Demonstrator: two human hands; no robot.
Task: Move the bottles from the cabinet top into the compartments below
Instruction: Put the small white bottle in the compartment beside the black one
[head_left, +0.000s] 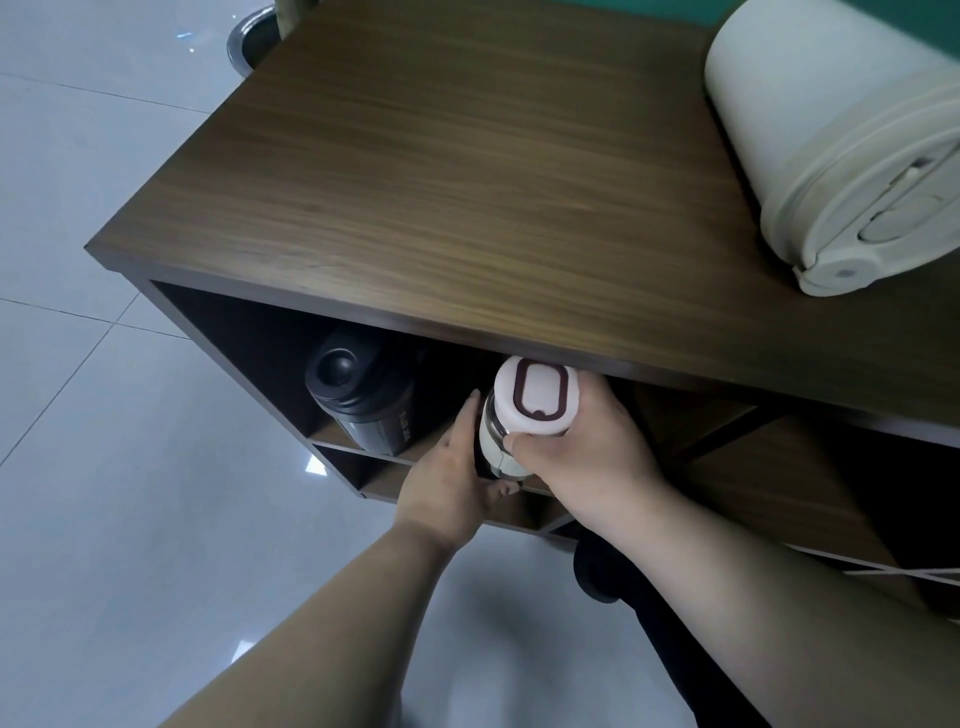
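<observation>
A white bottle (524, 410) with a brown ring on its lid is held at the mouth of the top left compartment, just under the edge of the brown wooden cabinet top (441, 171). My right hand (587, 457) grips it from the right below the lid. My left hand (452, 467) steadies its left side and base. A black bottle (358, 397) stands tilted inside the same compartment, to the left. A large cream bottle (841, 156) with a flip lid stands on the cabinet top at the far right.
Lower compartments (384, 475) run beneath the shelf, with diagonal dividers (722, 436) to the right. A shiny metal base (249, 41) sits on the grey tiled floor (104, 467) behind the cabinet's left corner. A dark shoe (597, 571) shows below the cabinet front.
</observation>
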